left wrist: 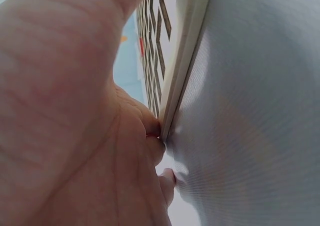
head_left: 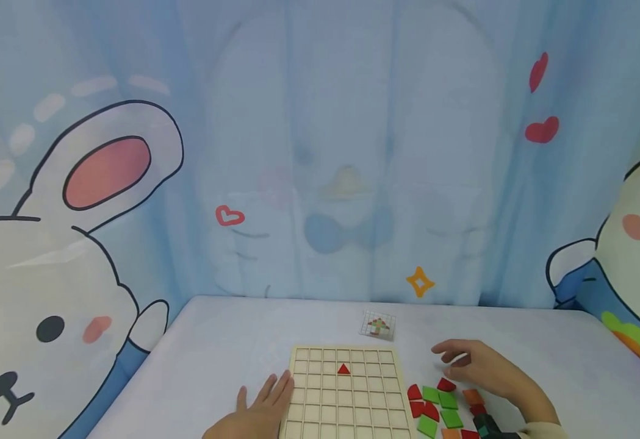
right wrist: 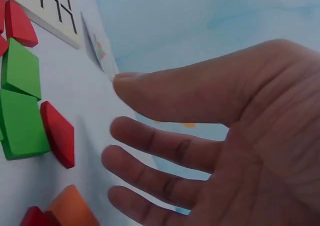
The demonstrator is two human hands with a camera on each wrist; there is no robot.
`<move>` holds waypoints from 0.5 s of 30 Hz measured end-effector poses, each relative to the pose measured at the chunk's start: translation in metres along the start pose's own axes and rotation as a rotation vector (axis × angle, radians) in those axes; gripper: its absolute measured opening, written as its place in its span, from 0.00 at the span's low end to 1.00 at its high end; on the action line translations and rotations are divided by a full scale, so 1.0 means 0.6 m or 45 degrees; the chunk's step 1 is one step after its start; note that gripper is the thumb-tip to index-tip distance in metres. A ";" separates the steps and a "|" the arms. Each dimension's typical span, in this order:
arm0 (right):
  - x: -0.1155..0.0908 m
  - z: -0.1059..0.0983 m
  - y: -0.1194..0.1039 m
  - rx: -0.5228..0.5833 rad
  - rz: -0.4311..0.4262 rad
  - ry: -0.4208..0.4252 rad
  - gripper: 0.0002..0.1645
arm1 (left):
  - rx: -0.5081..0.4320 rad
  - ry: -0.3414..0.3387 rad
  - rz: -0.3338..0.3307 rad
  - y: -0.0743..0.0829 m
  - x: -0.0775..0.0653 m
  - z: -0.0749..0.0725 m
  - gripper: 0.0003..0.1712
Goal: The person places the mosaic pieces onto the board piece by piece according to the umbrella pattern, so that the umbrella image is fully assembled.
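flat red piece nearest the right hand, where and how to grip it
Probably pinch the flat red piece by its left and right edges, bringing the right hand down from the far side: that side lies open, while a green square piece crowds its near side.

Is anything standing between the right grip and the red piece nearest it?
Nothing visible: only open air separates the right grip from that red piece. The green piece beside it is not in between.

Pale wooden grid board [head_left: 345,397], lying flat; one red triangle [head_left: 343,369], apex toward the far edge, occupies a second-row cell. Green tiles [head_left: 448,400], red pieces [head_left: 446,385] and orange pieces [head_left: 470,397] lie loose beside its right edge; a patterned card [head_left: 377,325] lies beyond.
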State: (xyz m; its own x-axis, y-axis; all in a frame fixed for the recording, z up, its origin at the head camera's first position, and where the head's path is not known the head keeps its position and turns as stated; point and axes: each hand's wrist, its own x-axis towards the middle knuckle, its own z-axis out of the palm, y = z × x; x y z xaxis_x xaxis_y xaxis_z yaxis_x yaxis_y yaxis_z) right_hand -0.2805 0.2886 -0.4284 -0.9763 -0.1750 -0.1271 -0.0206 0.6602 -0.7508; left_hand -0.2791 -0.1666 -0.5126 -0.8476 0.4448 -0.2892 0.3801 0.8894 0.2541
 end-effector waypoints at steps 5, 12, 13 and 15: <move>0.009 0.005 0.020 0.006 0.016 -0.097 0.15 | -0.017 -0.017 0.023 -0.003 0.001 -0.003 0.74; 0.016 0.013 0.034 -0.072 -0.010 -0.134 0.13 | -0.023 -0.004 0.028 -0.001 -0.005 -0.002 0.76; 0.017 0.015 0.033 -0.086 -0.006 -0.128 0.12 | -0.029 -0.002 0.028 -0.001 -0.007 -0.001 0.77; 0.019 0.019 0.032 -0.104 -0.004 -0.110 0.11 | -0.035 0.008 0.025 0.000 -0.010 -0.002 0.77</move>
State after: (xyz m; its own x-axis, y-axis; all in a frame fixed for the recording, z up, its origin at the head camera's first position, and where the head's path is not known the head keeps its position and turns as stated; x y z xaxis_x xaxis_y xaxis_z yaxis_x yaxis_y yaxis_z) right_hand -0.2897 0.2912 -0.4516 -0.9542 -0.2369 -0.1829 -0.0445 0.7165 -0.6961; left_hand -0.2746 -0.1695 -0.5100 -0.8426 0.4613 -0.2780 0.3862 0.8773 0.2850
